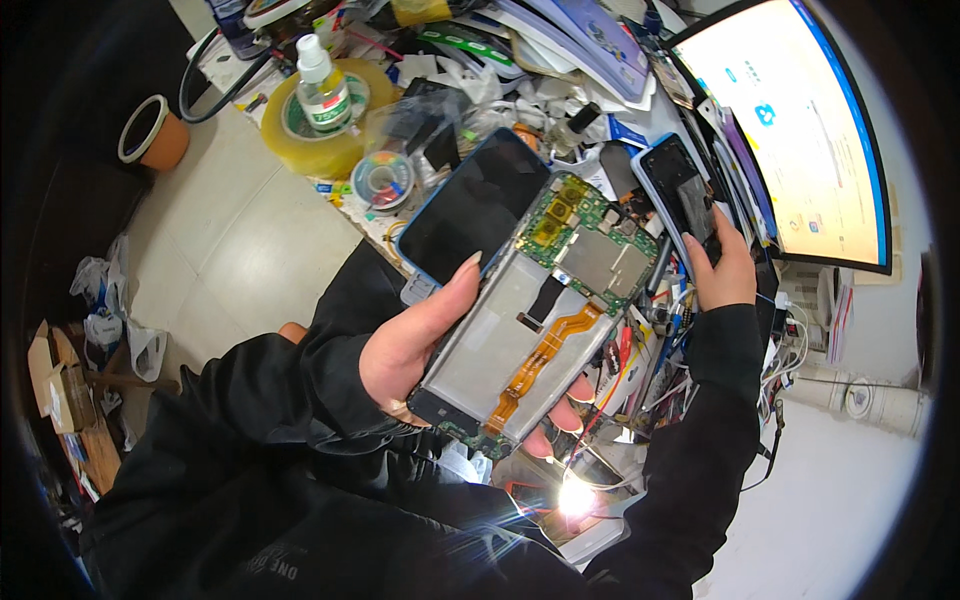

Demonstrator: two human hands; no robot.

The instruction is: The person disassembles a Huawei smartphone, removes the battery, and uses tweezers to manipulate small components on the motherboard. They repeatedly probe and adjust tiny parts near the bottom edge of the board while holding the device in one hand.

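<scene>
My left hand (425,335) is closed around the edges of an opened phone (510,320), thumb on one side and fingertips showing at the other. The phone's green circuit board with camera modules is at its upper end, and an orange ribbon cable runs down its bare grey middle. Behind it, a dark-screened phone with a blue edge (475,205) rests at the bench's near edge. Off to the right, my right hand (725,265) grips a phone back cover (678,190) with a light-blue rim and dark inside; its fingers are partly hidden behind the cover.
A lit monitor (800,130) stands at the right. The bench is crowded: tape rolls (270,130), a spray bottle (322,90), a solder spool (382,180), a small black-capped bottle (575,130), loose wires. A bright lamp (577,497) glares below. A bin (155,135) stands on the floor.
</scene>
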